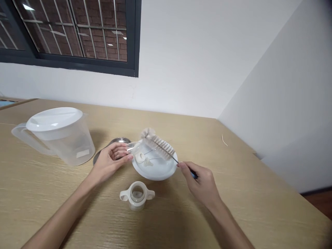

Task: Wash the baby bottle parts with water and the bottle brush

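My right hand (201, 181) is closed around the dark handle of a bottle brush (162, 147). The brush has pale bristles and a round tuft at its tip, and it slants over a white bowl (155, 174). In my left hand (111, 157), a small clear plastic cover (133, 147) is pinched at the bowl's left rim, close to the brush tip. Inside the bowl lie a white ring-shaped piece (140, 158) and a small translucent piece (147, 162). A bottle with two white handles (137, 195) stands upright on the table in front of the bowl, its top uncovered.
On the left stands a translucent pitcher (68, 141) with a white lid. A shiny metal dish (120, 140) sits partly hidden behind my left hand. A thin pale strip (224, 140) lies on the wooden table (249, 186) at the right. White walls bound the far side.
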Demonstrator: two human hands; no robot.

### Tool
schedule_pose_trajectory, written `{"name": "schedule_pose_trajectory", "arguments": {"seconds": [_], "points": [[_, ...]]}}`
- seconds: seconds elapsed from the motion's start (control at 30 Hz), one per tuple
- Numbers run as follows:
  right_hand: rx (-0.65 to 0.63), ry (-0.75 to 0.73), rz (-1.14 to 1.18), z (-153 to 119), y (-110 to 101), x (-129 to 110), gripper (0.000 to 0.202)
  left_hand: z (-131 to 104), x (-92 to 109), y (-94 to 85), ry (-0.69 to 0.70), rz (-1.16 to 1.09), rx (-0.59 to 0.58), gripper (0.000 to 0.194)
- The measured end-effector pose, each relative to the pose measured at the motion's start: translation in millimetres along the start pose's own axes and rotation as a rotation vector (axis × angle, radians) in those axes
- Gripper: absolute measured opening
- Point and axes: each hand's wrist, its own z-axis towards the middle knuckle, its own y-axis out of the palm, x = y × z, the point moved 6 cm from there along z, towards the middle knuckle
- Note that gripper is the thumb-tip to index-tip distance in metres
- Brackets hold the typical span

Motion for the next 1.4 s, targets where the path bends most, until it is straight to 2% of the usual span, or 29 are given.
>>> {"name": "schedule_pose_trajectory", "arguments": {"seconds": [0.2, 0.33, 0.43, 0.53, 0.67, 0.77, 0.93, 1.2, 1.4], "points": [[-0.002, -0.121, -0.007, -2.4, 4.4, -17.4, 0.033, -2.0, -1.4, -5.6, -0.095, 0.032, 0.092, 0.044], [0.050, -0.115, -0.063, -1.0, 2.8, -14.3, 0.031, -2.6, -0.8, -7.0, -0.116, -0.038, 0.121, 0.041], [0.081, -0.061, -0.050, -1.7, 0.3, -9.8, 0.031, -3.4, -0.5, -4.3, -0.104, -0.129, 0.091, 0.049], [0.086, -0.045, 0.002, -3.5, 1.6, -12.9, 0.032, -6.1, -3.8, 0.6, -0.153, -0.254, 0.049, 0.053], [0.033, -0.094, 0.014, -3.7, 10.6, -20.7, 0.034, -10.0, -7.3, 10.1, -0.228, -0.397, -0.041, 0.034], [0.040, -0.087, -0.015, -2.7, 11.8, -18.6, 0.035, -11.7, -8.0, 15.4, -0.268, -0.482, -0.089, 0.025], [0.102, -0.029, 0.010, -3.7, 4.7, -13.2, 0.034, -12.2, -7.7, 18.4, -0.293, -0.630, -0.062, 0.020], [0.014, -0.047, 0.043, -5.3, 16.7, -20.0, 0.034, -15.1, -1.7, 25.0, -0.251, -0.660, -0.133, 0.028], [0.080, 0.029, 0.060, -4.1, 8.5, -12.8, 0.038, -16.7, 3.0, 23.8, -0.243, -0.675, -0.111, 0.025]]}}
